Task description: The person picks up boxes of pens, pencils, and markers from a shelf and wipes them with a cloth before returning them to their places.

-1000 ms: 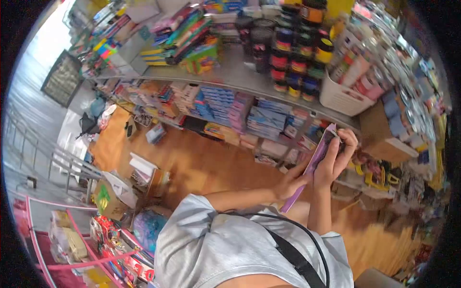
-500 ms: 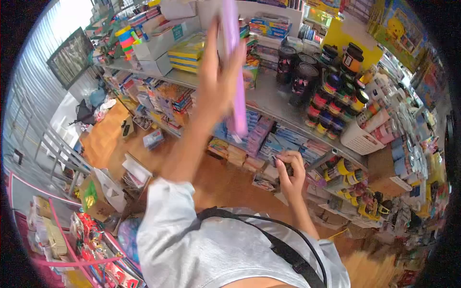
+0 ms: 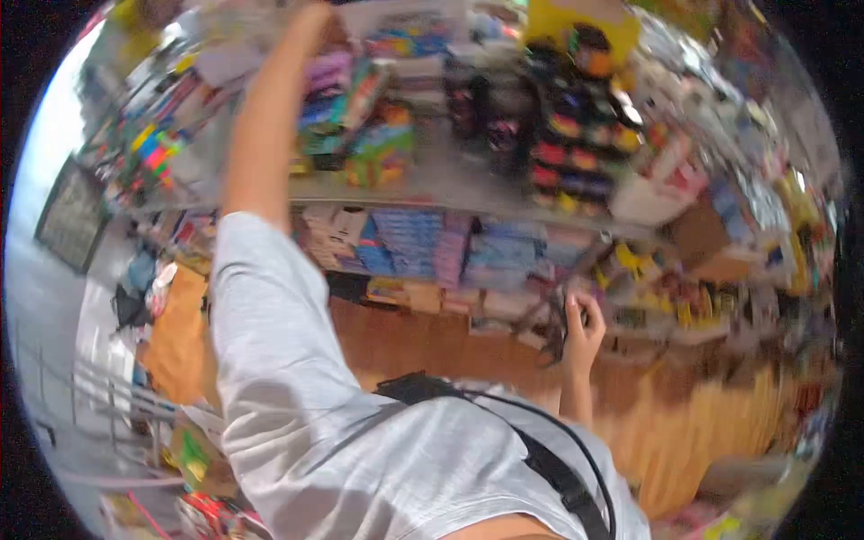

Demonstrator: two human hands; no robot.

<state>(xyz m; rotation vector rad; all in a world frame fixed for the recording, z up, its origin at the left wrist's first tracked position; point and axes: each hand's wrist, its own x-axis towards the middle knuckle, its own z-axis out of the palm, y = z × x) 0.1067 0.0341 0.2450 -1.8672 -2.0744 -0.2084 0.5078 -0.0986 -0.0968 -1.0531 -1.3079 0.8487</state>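
Note:
My left arm stretches up to the top edge, where my left hand (image 3: 311,16) is blurred and mostly cut off. Its fingers and anything in them are hidden. Just below and right of it, a purple item (image 3: 328,74) lies among blurred, colorful packs (image 3: 382,148) on the upper shelf (image 3: 432,184). Lower right, my right hand (image 3: 585,326) is closed in front of the shelving, with thumb and forefinger curled together. Something dark shows at its fingertips, too blurred to name.
Dark jars (image 3: 504,112) and stacked small color pots (image 3: 580,153) stand on the shelf, beside a white basket (image 3: 643,202). Blue packs (image 3: 409,238) fill the shelf below. Wooden floor (image 3: 423,346) shows underneath. A metal railing (image 3: 85,396) is at the left.
My left hand has moved up and left, almost out of view; the long purple thing it held no longer shows in it. My right hand has shifted slightly right. The view has turned.

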